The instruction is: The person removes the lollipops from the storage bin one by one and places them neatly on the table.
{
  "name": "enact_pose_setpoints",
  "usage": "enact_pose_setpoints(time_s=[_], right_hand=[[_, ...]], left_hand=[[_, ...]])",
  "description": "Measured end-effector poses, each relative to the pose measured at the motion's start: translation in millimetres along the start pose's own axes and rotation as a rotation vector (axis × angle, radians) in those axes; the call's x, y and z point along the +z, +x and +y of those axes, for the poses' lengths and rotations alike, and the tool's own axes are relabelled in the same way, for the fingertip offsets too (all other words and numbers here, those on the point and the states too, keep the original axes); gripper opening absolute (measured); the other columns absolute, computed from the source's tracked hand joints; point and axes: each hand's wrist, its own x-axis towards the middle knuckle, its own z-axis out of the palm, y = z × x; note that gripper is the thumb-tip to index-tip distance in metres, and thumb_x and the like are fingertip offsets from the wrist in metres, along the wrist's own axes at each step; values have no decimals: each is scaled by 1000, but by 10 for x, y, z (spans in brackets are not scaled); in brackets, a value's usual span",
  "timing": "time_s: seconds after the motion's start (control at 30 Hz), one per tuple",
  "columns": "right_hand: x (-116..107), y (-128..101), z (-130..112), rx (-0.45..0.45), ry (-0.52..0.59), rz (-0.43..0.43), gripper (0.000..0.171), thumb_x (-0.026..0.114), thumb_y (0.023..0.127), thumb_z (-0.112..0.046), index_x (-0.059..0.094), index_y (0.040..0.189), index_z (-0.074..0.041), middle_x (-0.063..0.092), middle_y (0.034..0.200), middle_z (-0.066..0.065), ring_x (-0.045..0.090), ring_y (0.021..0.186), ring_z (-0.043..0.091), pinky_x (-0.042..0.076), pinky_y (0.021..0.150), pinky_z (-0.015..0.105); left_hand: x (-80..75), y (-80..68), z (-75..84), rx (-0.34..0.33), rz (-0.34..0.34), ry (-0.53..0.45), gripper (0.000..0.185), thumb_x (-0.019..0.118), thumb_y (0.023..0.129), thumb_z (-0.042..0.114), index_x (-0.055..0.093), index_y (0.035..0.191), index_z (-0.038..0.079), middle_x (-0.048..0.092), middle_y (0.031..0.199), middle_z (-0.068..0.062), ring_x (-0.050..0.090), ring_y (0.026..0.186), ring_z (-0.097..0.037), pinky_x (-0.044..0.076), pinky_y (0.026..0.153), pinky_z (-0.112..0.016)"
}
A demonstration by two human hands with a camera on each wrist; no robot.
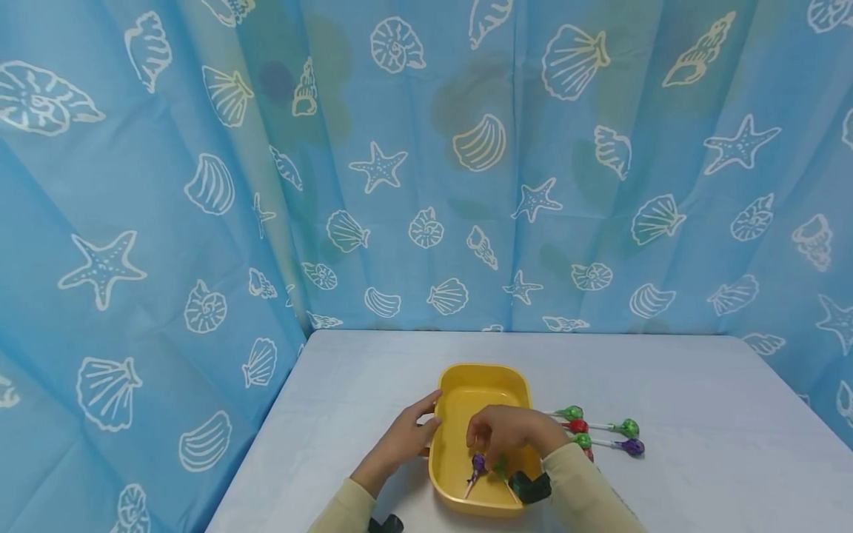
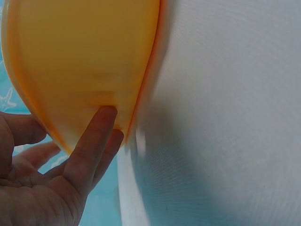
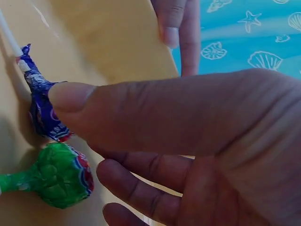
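Note:
My left hand is at the left side of a yellow tray, fingers fairly straight. In the left wrist view its fingertips touch the outer wall of the tray. Inside the tray, my right hand hovers low with loosely bent fingers. Under it lie a purple lollipop and a green lollipop, sticks toward the near end. In the right wrist view the thumb overlaps the purple wrapper, with the other fingers spread apart below; the green lollipop lies beside it.
Several lollipops, among them a green one, a red one and a purple one, lie on the white table right of the tray, partly behind the right forearm. A blue shell-print curtain hangs behind and at the left.

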Motion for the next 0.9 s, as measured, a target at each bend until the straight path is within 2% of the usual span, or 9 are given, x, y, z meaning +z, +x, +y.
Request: enact_pose_setpoints(time_s=[0.2,0.43,0.9], right_hand=[[32,45,22,-5,-18,-20,29,84,76,8,69,91,-12,63,85,3,54,79,18,51,73,31],[59,79,34,19,-29,-24,24,82,78,7,70,86,-12,63,81,2,54,76,17,52,71,29],[71,93,31,35,-49,-25,17,79,84,1,74,87,-14,66,82,0,56,76,17,55,75,31]], left_hand=[[-7,8,-7,-5,-1,5,54,56,104,12,42,156,16,49,146,-21,67,106,-31,64,70,-37],[-12,8,3,-4,4,7,54,56,104,13,42,156,17,48,147,-21,66,107,-32,64,70,-37],[-10,7,-15,-7,1,-3,54,55,104,12,42,156,16,48,147,-22,66,108,-32,64,70,-36]])
